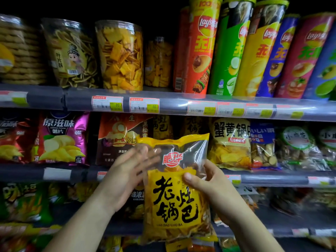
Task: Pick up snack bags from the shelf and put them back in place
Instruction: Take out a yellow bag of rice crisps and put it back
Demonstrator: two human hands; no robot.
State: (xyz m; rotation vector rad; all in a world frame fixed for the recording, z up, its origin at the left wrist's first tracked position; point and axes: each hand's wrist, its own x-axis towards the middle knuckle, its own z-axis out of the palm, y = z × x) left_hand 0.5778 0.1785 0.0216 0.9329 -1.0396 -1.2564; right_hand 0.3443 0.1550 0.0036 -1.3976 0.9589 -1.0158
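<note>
Bag: yellow snack bag [172, 197] with a clear window near the top, held in the air in front of the shelves, at 6 o'clock from the middle of the view.
Bag axis: long axis runs 12 to 6, close to upright; sealed top edge at 12, bottom at 6, printed front toward the camera.
Right hand [209, 188]: at 3 o'clock of the bag, grasping its right edge, with the thumb [189, 179] pressed on the front.
Right hand, hidden: the other fingers are behind the bag and cannot be seen.
Left hand [125, 175]: at 9 to 10 o'clock of the bag, released, palm turned to the bag, fingers straight and spread.
Left hand, unclear: the fingertips are smeared by motion over the bag's upper left corner; cannot tell whether they touch it.
Brown bag [116, 142]: on the middle shelf at 10 o'clock of the held bag, its lower right covered by the left hand.
Dark bags [163, 126]: at 12 o'clock, behind the held bag's top; only their tops show and they are dim.
Pale bag [231, 142]: at 2 o'clock, standing on the middle rail [272, 179].
Purple bag [61, 139]: at 9 o'clock, far left on that shelf.
Tubes [200, 51]: top shelf, 1 o'clock, leaning; the tops are cut off by the frame.
Jars [120, 55]: top shelf, 11 o'clock; the leftmost is cut by the edge.
Lower shelves: dark and blurred, and the goods there are hard to make out; the held bag's bottom covers some of them.
</note>
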